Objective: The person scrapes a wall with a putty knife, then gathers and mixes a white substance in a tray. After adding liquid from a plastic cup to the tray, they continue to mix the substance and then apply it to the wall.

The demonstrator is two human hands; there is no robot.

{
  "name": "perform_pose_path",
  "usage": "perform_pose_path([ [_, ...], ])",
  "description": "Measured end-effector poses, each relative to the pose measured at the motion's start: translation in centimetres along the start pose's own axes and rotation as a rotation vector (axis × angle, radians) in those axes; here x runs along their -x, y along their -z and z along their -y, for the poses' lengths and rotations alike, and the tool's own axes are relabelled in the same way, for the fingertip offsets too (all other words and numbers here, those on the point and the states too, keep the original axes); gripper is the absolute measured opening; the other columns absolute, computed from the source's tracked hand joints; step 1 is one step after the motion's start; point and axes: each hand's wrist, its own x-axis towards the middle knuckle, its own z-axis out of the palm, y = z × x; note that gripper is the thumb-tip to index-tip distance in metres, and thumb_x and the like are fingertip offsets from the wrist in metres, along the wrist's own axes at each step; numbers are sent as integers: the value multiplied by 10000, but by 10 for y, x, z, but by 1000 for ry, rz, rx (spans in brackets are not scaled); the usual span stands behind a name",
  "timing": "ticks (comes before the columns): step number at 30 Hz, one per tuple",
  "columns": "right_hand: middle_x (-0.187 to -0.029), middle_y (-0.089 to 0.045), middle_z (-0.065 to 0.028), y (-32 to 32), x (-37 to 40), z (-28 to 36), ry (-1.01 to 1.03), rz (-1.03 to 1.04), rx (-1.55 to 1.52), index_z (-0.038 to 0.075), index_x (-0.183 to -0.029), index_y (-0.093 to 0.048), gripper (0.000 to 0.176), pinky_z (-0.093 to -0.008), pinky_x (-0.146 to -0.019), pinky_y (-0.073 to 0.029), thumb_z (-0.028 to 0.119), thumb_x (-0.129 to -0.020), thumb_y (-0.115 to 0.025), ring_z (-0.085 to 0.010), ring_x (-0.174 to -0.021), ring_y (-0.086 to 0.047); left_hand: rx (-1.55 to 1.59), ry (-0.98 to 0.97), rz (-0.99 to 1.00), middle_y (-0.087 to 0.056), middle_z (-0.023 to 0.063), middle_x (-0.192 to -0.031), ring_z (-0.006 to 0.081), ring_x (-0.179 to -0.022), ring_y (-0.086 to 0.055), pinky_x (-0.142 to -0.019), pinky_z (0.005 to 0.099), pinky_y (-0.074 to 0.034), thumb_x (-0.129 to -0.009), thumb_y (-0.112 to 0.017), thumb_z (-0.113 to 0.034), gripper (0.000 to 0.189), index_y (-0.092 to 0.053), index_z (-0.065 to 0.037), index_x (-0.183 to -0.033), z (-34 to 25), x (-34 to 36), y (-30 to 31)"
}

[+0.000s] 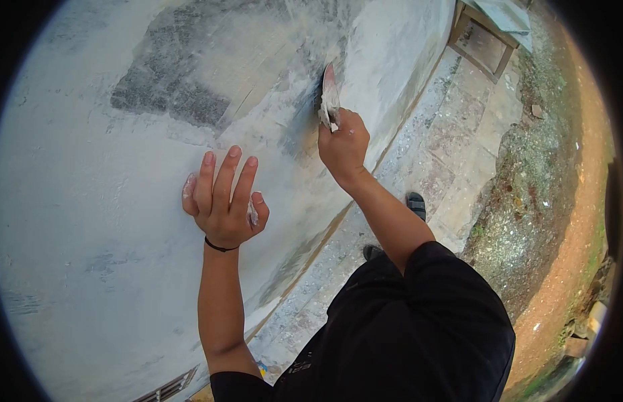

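Head view: scraper (329, 96) lies against the wall (90, 167), blade pointing far, long axis near to far. Right hand (343, 144) is fisted tight round its handle. Left hand (221, 201) rests left of it, flat on the wall, fingers spread, holding nothing.

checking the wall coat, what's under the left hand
The left hand lies flat on the pale grey wall, with white smears on the hand. The wall under the palm is covered and cannot be seen.
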Motion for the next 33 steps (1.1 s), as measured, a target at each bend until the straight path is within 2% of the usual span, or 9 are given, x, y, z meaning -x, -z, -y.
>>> perform_pose_path([
  [8,-705,-529,-134,45,51,17,186,237,-156,27,-766,-541,153,-398,-601,-420,-6,-637,-617,-335,-682,-511,-3,3,-5,-579,79,-1210,277,-1210,-435,-986,386,-258,-822,-434,-229,366,-611,-113,-1120,-2,-2,0],
  [11,-702,-574,-132,71,29,-3,36,495,-268,25,-872,-644,198,-341,-594,-446,-29,-691,-584,-301,-665,-550,-43,34,-25,-598,32,-1183,237,-1176,-461,-973,382,-278,-846,-409,-262,352,-637,-157,-1093,-1,-1,0],
  [15,-732,-587,-137,49,-19,-42,-29,520,-242,18,-831,-637,154,-367,-622,-463,-14,-693,-576,-313,-692,-564,-79,44,-2,-604,39,-1172,243,-1173,-462,-967,377,-281,-840,-418,-269,353,-638,-156,-1092,-3,-1,-2],
  [17,-762,-610,-140,32,-38,-57,-151,457,-269,10,-852,-644,172,-336,-626,-475,-14,-702,-564,-286,-692,-595,-103,48,23,-606,41,-1168,245,-1173,-462,-965,376,-280,-837,-424,-273,352,-639,-156,-1089,-3,-1,-3],
  [19,-776,-623,-139,24,-54,-69,-170,394,-289,9,-857,-644,179,-319,-622,-478,-17,-701,-559,-266,-681,-607,-115,19,24,-582,87,-1202,286,-1198,-448,-1004,392,-231,-829,-428,-260,369,-609,-119,-1118,-2,0,-4],
  [25,-768,-650,-114,27,-84,-111,-288,204,-318,-2,-905,-631,204,-257,-605,-468,-23,-713,-564,-155,-644,-610,-169,14,31,-586,87,-1201,285,-1190,-458,-985,391,-233,-834,-443,-268,359,-615,-127,-1115,-4,-4,-9],
  [30,-774,-656,-104,52,-66,-92,-223,117,-180,-15,-905,-631,188,-252,-614,-466,-22,-728,-569,-140,-671,-615,-266,-16,71,-578,51,-1221,260,-1204,-448,-978,391,-227,-833,-463,-282,348,-622,-166,-1120,-2,-5,-10],
  [32,-766,-637,-118,48,-52,-81,-222,-110,-345,0,-882,-629,166,-290,-627,-468,-14,-722,-585,-213,-682,-616,-273,-17,73,-575,38,-1227,250,-1210,-443,-981,393,-218,-834,-466,-285,344,-624,-180,-1122,-3,-5,-11],
  [33,-766,-637,-118,45,-46,-75,-224,-117,-340,0,-882,-629,166,-290,-627,-468,-14,-722,-585,-213,-682,-616,-282,-8,82,-573,27,-1231,240,-1216,-438,-985,391,-209,-837,-464,-287,343,-623,-193,-1126,-4,-6,-11],
])
